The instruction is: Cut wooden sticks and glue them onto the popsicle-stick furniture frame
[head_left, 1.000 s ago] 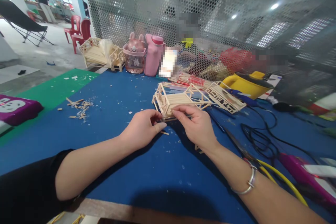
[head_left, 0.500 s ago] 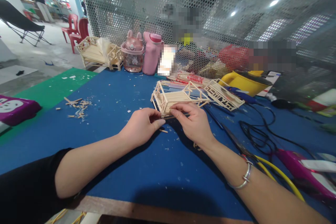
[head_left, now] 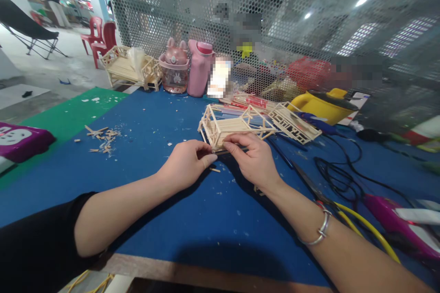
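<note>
A small wooden-stick bed model [head_left: 231,124] sits on the blue table [head_left: 165,238], its near left corner between my hands. My left hand [head_left: 187,163] is closed, thumb and fingers pinching at that corner's foot. My right hand [head_left: 253,158] pinches the near lower edge of the model just to the right. Fingers cover much of that edge, so the exact contact is hidden. Below my left fingertips lies a loose stick piece [head_left: 215,170]. Behind the model's right end rests a ladder-like stick frame [head_left: 294,122].
Stick scraps [head_left: 103,138] lie to the left. A finished-looking stick model [head_left: 129,69], a pink bottle [head_left: 200,68] and a rabbit-eared cup [head_left: 175,71] line the back. Scissors [head_left: 311,184], a black cable [head_left: 332,169], a yellow mug [head_left: 319,107] and a purple case [head_left: 395,224] are at right.
Almost nothing differs. Both hands keep their pinch at the model's near left corner, and the view has shifted very slightly.
</note>
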A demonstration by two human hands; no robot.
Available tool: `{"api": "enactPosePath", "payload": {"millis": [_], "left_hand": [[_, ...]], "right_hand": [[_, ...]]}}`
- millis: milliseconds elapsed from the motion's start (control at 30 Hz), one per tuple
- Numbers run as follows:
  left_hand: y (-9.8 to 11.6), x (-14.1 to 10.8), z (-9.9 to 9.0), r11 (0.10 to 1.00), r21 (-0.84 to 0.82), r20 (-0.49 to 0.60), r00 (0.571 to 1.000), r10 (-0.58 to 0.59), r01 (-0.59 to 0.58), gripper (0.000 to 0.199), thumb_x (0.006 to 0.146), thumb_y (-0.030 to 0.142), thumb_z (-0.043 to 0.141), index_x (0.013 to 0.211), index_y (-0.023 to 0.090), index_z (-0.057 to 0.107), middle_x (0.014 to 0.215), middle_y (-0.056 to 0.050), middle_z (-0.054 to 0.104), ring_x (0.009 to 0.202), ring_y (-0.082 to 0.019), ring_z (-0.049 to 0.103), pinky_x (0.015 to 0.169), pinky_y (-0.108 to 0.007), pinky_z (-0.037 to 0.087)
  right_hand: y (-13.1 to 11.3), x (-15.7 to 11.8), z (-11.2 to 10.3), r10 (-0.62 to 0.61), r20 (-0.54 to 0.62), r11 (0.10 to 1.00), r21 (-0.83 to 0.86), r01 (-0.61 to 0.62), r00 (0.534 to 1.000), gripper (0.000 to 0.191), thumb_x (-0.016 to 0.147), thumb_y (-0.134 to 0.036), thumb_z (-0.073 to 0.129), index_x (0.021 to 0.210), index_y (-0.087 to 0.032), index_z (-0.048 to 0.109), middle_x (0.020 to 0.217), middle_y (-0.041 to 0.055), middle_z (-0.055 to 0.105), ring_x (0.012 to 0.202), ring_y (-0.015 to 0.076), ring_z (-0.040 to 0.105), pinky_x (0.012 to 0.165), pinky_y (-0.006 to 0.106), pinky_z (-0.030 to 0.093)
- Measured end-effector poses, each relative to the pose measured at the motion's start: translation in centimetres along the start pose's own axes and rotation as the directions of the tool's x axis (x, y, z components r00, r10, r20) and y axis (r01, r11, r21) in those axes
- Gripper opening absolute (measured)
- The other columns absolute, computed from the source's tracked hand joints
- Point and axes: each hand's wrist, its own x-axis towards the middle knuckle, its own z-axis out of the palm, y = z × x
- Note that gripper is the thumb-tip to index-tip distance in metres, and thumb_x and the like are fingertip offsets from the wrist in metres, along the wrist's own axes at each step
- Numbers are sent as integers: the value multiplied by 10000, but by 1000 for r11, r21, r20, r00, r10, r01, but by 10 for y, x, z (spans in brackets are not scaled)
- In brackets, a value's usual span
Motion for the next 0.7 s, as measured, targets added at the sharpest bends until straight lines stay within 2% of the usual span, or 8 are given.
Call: {"api": "enactPosePath", "payload": {"millis": [500,600,700], "left_hand": [[1,0,0,1000,0,4,1000,-6,6,179,768,307,593,860,184,686,873,-29,718,782,-175,637,689,-269,481],[0,0,0,1000,-8,9,1000,-5,5,181,767,301,592,869,184,686,878,-30,718,786,-173,636,701,-270,480],[0,-1,0,1000,-8,12,1000,-14,14,186,763,308,594,871,187,685,877,-28,717,787,-175,635,707,-276,477]], "right_hand": [[-2,-1,-1,23,12,999,34,-23,1000,87,785,-244,607,780,-209,687,795,25,690,801,175,616,786,332,474],[-2,-3,-5,30,7,996,83,-30,1000,110,773,-225,602,837,-195,686,861,46,692,848,181,620,808,337,479],[0,-5,-8,64,18,992,105,-66,998,230,753,-133,536,932,-183,671,922,50,690,884,186,620,841,351,470]]}}
